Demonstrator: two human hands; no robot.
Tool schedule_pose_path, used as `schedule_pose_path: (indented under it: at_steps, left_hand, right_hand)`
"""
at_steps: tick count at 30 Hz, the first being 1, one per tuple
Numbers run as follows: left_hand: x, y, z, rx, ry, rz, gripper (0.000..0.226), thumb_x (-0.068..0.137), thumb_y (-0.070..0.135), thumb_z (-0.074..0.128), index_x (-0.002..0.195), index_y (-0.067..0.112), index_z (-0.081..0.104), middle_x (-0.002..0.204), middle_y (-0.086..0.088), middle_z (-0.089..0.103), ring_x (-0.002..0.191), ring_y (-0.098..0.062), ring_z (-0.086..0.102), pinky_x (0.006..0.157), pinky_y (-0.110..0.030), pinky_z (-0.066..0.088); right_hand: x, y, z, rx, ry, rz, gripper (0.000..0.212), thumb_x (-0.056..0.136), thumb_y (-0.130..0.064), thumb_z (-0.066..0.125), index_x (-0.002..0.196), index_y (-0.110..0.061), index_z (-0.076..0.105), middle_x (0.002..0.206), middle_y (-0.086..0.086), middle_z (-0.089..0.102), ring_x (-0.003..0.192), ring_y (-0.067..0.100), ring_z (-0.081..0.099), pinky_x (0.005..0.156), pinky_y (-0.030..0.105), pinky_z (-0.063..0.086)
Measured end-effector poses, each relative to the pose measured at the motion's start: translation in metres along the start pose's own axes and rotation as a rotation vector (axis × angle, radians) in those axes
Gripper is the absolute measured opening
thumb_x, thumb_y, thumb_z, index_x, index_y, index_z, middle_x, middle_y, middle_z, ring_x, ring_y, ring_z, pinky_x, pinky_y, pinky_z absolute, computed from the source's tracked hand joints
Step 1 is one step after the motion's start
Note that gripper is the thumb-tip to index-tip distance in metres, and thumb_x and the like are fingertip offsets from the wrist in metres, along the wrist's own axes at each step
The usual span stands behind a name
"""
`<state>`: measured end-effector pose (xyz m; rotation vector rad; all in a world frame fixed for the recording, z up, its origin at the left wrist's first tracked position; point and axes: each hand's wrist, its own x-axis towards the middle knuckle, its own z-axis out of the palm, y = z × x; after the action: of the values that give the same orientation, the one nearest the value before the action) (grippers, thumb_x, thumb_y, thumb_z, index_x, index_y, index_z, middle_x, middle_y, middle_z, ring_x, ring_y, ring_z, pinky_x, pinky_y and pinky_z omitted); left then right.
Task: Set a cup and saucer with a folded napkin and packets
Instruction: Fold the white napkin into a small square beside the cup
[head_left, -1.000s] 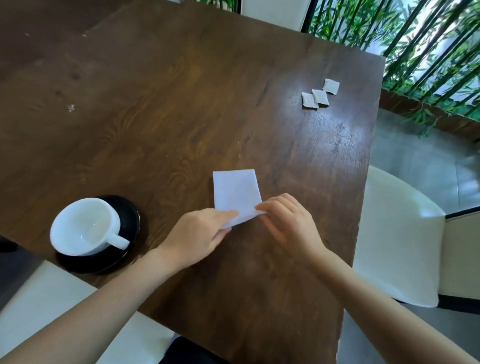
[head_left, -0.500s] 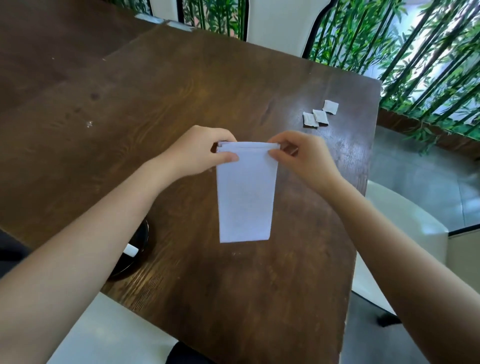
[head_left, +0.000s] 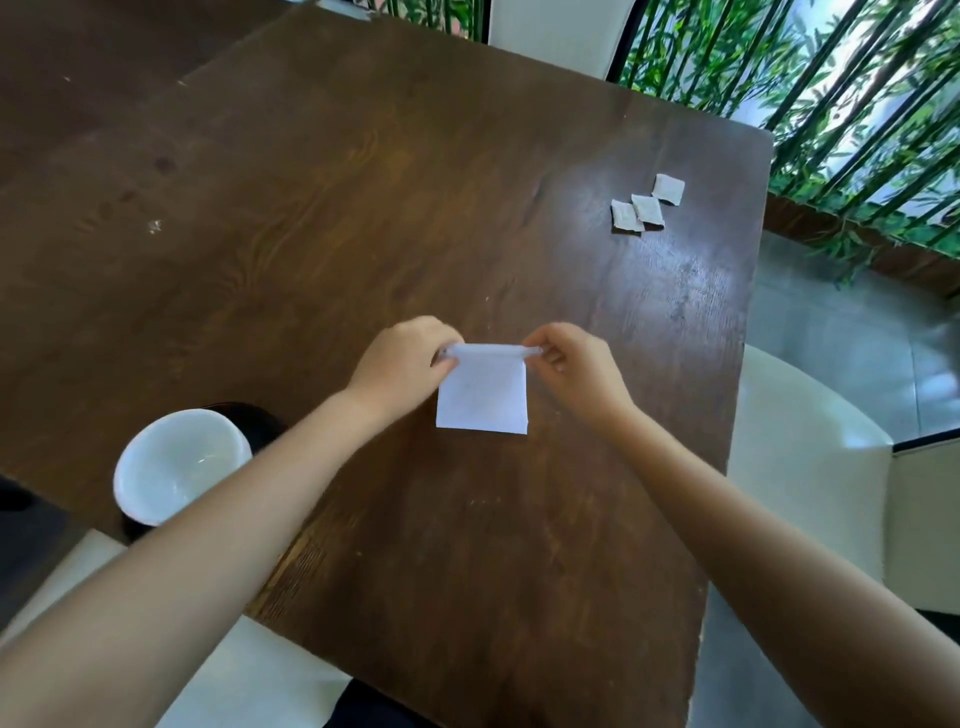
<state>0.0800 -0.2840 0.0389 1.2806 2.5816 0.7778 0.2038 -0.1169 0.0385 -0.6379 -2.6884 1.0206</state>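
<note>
A white napkin (head_left: 483, 395) hangs over the middle of the dark wooden table (head_left: 363, 208), folded along its top edge. My left hand (head_left: 402, 361) pinches the top left corner and my right hand (head_left: 569, 358) pinches the top right corner. A white cup (head_left: 176, 462) stands on a black saucer (head_left: 260, 423) near the table's front left edge; my left forearm hides part of both. Three small white packets (head_left: 647, 208) lie together near the far right edge.
A white chair seat (head_left: 810, 478) stands just beyond the table's right edge. Another white seat (head_left: 249, 670) is under the front edge. Green bamboo stalks (head_left: 831, 78) line the window at the back right.
Both hands lifted the napkin from the table by one edge, held it up long, then came down and nearer; it now looks shorter. The cup shows again beside my left forearm.
</note>
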Motion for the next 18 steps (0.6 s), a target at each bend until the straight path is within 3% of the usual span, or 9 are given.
schedule_pose_path:
  at_steps: [6,12,18]
  left_hand:
    - [-0.053,-0.011,0.043,0.105,0.037,0.112,0.018,0.077,0.002,0.068,0.095,0.005,0.07,0.099,-0.01,0.07,0.085,-0.029,0.068,0.066,-0.035,0.057]
    - [-0.067,-0.015,0.065,0.229,0.106,0.129,0.023,0.072,0.009,0.076,0.094,0.004,0.071,0.1,-0.012,0.071,0.085,-0.028,0.069,0.058,-0.034,0.058]
    - [-0.083,-0.02,0.08,0.325,0.089,0.113,0.04,0.081,0.016,0.068,0.118,0.002,0.062,0.126,-0.013,0.062,0.11,-0.027,0.062,0.089,-0.04,0.053]
  right_hand:
    - [-0.043,0.031,0.036,-0.212,-0.09,-0.141,0.013,0.088,-0.012,0.054,0.096,-0.013,0.064,0.102,0.0,0.065,0.096,0.02,0.057,0.077,0.031,0.047]
    - [-0.054,0.044,0.053,-0.262,-0.013,-0.24,0.009,0.086,-0.012,0.06,0.092,-0.01,0.066,0.102,0.002,0.069,0.097,0.025,0.06,0.08,0.038,0.053]
    - [-0.073,0.053,0.06,-0.456,0.015,-0.323,0.031,0.083,-0.015,0.067,0.113,-0.009,0.066,0.119,0.005,0.068,0.111,0.026,0.063,0.097,0.041,0.049]
